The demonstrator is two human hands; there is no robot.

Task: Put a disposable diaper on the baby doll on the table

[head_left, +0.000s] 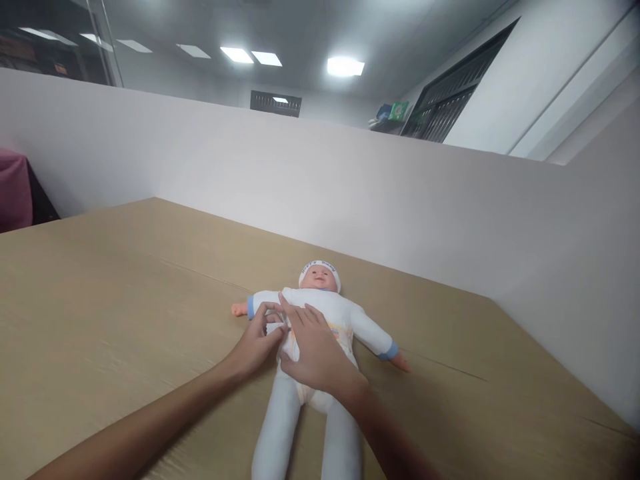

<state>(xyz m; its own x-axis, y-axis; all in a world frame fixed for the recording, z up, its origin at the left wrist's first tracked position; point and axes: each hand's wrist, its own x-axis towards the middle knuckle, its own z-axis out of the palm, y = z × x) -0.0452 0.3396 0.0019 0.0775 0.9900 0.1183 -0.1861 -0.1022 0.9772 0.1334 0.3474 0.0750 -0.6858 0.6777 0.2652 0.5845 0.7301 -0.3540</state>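
A baby doll (320, 300) in a white top with blue cuffs, white leggings and a white cap lies on its back on the tan table surface (150, 280). Around its waist is a diaper (343, 335) with an orange-edged band. My left hand (261, 337) is at the doll's side by the waist, fingers curled and pinched on something I cannot make out. Across the doll's belly lies my right hand (313, 343), its fingers extended and thumb apart, touching the diaper front.
A low white partition (300, 180) runs behind the table. At the far left hangs a pink cloth (15, 190). Beyond the partition are a barred window (460, 87) and a green package (399, 111).
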